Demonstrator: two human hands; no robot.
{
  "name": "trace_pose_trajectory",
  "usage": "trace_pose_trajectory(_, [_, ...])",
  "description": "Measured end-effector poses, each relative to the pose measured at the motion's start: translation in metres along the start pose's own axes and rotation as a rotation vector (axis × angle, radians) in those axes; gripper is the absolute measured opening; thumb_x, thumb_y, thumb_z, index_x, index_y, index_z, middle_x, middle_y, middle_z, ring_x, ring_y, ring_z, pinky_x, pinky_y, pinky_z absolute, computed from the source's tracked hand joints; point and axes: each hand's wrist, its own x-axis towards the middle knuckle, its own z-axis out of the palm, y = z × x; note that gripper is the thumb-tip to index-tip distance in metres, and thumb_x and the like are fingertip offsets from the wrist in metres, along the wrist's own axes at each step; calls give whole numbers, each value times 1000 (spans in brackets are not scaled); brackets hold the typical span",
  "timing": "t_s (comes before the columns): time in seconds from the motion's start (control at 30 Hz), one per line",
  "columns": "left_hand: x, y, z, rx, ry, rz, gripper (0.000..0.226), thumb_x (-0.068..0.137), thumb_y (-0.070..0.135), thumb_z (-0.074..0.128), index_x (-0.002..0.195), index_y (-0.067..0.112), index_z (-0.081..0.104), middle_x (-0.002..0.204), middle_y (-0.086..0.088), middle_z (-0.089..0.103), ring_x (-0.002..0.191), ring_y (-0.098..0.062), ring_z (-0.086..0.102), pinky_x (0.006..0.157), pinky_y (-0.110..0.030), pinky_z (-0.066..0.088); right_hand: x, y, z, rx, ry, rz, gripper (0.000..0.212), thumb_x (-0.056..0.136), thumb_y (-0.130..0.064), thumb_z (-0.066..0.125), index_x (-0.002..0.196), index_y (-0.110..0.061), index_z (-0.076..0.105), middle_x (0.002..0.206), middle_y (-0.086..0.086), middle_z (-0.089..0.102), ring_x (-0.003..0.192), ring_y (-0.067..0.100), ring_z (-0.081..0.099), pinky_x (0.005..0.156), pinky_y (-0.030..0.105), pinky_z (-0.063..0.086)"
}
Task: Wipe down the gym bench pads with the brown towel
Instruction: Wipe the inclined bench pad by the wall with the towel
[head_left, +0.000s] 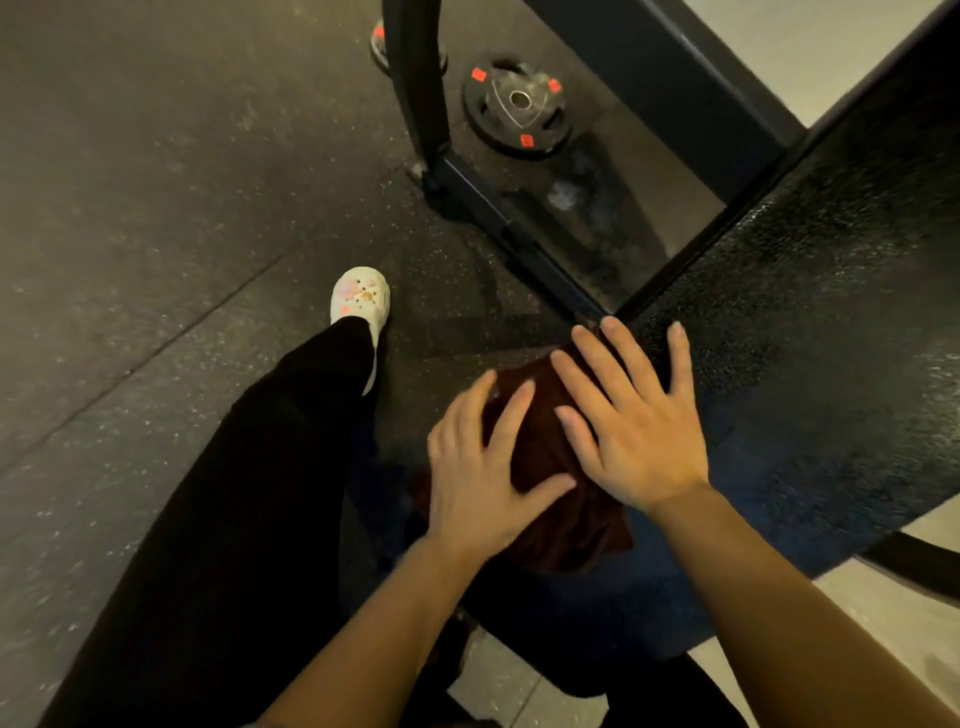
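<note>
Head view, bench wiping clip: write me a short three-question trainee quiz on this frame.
1. True or false: both hands press the brown towel with spread fingers.
2. What lies on the floor beyond the bench pad? A) a weight plate B) a kettlebell C) a water bottle
3. Fill in: the foot wears a ___ clog.

Key:
1. True: left hand, right hand.
2. A, weight plate.
3. White, clog.

Layout relative to the bench pad (810, 332). The towel (550, 467) lies on the pad's near left corner. The left hand (478, 478) rests on the towel's left part; the right hand (628, 426) rests on its right part, fingers reaching onto the pad. A weight plate (517, 106) lies on the floor (156, 208) beyond the pad's left edge. A shoe (361, 301) stands left of the pad.
</note>
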Motion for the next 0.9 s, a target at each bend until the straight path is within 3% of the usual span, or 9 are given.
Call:
trace_pose_trajectory(0.1, [17,-4,-1,-118,-155,31,88,84,78,47,151,25,25,148,-8,48,129,-22,52,97,-45,52,2,2,-3,84,45,10,49,102,-38,36,144,-15,49,152,10,43,145,26,30,119,60,9])
trace_pose_trajectory(0.2, [5,-3,3,-49,-115,-47,84,86,81,34,148,24,30,136,-5,58,112,-22,63,78,-37,56,2,9,-7,140,57,-23,45,102,-34,39,140,-13,54,152,12,43,144,27,33,118,59,12])
trace_pose_trajectory(0.27, [-5,-5,6,11,-68,-56,80,90,78,34,147,22,35,131,-7,61,106,-22,65,74,-36,56,2,11,-7,95,31,-47,44,103,-34,39,140,-14,54,153,12,41,144,28,33,118,61,13])
trace_pose_trajectory(0.37, [-29,-15,12,101,3,-35,76,95,71,34,150,19,32,134,-12,60,110,-26,63,78,-40,55,0,5,-3,-1,-4,-32,46,104,-37,38,143,-16,51,154,10,40,146,28,28,118,62,11])
trace_pose_trajectory(0.53, [-74,-29,19,235,18,11,72,99,66,32,154,24,16,149,-16,39,125,-31,48,87,-45,50,0,1,-2,10,12,7,49,103,-42,36,140,-15,54,150,9,47,146,28,30,118,62,11])
trace_pose_trajectory(0.7, [-78,-30,18,243,-13,-3,70,98,68,31,151,22,27,148,-17,40,125,-33,49,88,-47,50,4,-3,-4,177,84,102,46,99,-38,40,134,-15,59,142,6,55,142,25,36,118,59,12])
trace_pose_trajectory(0.9, [-48,-5,16,172,-4,-32,83,87,69,42,152,24,15,150,-15,30,124,-32,43,90,-51,49,4,-6,4,16,80,89,41,100,-32,41,130,-13,61,139,8,56,141,26,36,117,60,15])
